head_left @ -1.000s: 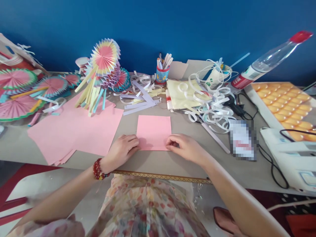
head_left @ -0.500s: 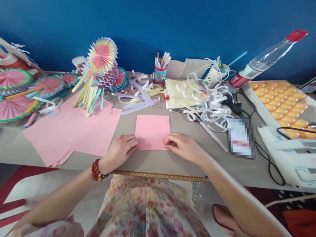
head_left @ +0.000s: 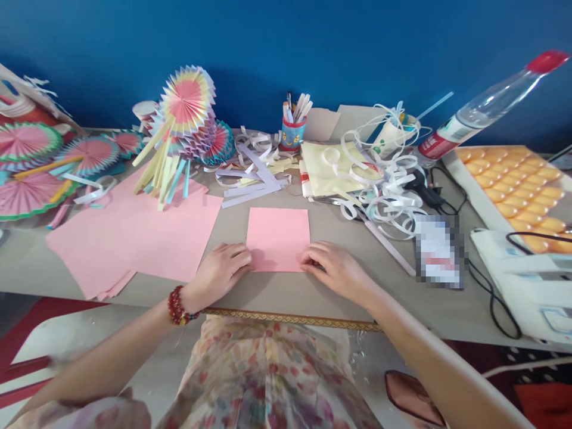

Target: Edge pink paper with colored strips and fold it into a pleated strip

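Note:
A small square of pink paper [head_left: 279, 238] lies flat on the grey table in front of me. At its lower left corner my left hand [head_left: 223, 269] is closed, thumb and fingers pinching the edge. My right hand [head_left: 335, 268] grips the lower right corner the same way, fingers curled. Larger pink sheets [head_left: 174, 241] are spread just left of my left hand. Beyond the square lie cut lilac paper strips [head_left: 257, 170].
Pleated paper rosettes [head_left: 187, 101] stand at the back left. A pen cup [head_left: 292, 132] is behind the strips. On the right are curled white strips [head_left: 388, 208], a glue gun [head_left: 424, 189], a tilted plastic bottle [head_left: 487, 110] and a white power strip [head_left: 513, 268] with black cables.
The whole view has shifted slightly, so things appear a little further right. Both hands keep their hold on the paper's lower corners with hardly any movement.

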`<state>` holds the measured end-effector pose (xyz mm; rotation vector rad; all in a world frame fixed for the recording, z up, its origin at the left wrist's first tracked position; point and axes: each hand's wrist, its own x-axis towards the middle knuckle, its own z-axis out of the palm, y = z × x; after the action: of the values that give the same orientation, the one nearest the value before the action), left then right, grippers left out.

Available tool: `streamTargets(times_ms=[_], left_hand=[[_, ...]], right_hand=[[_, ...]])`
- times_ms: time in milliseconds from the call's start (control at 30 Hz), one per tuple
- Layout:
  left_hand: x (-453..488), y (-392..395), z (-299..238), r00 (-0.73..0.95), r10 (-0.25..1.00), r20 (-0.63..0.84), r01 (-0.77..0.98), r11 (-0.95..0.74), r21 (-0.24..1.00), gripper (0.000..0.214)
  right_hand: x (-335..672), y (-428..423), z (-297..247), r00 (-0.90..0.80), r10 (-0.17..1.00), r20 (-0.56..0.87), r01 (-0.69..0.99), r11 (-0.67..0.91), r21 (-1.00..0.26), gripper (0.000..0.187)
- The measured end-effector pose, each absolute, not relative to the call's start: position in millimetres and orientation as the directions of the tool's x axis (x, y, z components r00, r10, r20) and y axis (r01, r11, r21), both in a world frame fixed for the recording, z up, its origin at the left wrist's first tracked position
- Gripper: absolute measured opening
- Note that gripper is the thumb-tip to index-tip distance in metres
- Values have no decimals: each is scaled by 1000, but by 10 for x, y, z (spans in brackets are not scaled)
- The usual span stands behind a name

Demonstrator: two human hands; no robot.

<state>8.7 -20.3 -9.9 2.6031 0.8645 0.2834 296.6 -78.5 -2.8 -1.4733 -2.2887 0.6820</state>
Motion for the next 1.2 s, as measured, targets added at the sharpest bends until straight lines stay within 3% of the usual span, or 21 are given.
streamTargets(times_ms=[300, 467, 567, 700, 967, 1133, 1200], left_hand=[[55, -209, -183, 792, 603, 95, 534, -761, 369, 23], [16, -196, -186, 878, 465, 110, 448, -882, 147, 41], [24, -189, -127, 928, 367, 66, 367, -930, 13, 48], [55, -195, -72, 942, 334, 41, 336, -941, -40, 47], [-146, -306, -135, 932, 359, 50, 358, -933, 29, 44], [-251, -372, -112, 930, 366, -46, 369, -926, 82, 76], [-255, -380, -104, 930, 364, -47, 367, -926, 90, 80]], right_hand=[[2956, -935, -180, -474, 847, 241, 820, 524, -229, 19], [2968, -933, -167, -556, 775, 301, 793, 603, -88, 23], [2968, -931, -192, -591, 743, 315, 767, 638, -68, 22], [2942, -968, -186, -611, 738, 288, 763, 646, -36, 22], [2907, -1235, -130, -576, 791, 204, 809, 588, 2, 40], [2862, -1345, -228, -416, 884, 215, 883, 449, -137, 34], [2836, -1364, -245, -378, 899, 223, 892, 418, -174, 36]])
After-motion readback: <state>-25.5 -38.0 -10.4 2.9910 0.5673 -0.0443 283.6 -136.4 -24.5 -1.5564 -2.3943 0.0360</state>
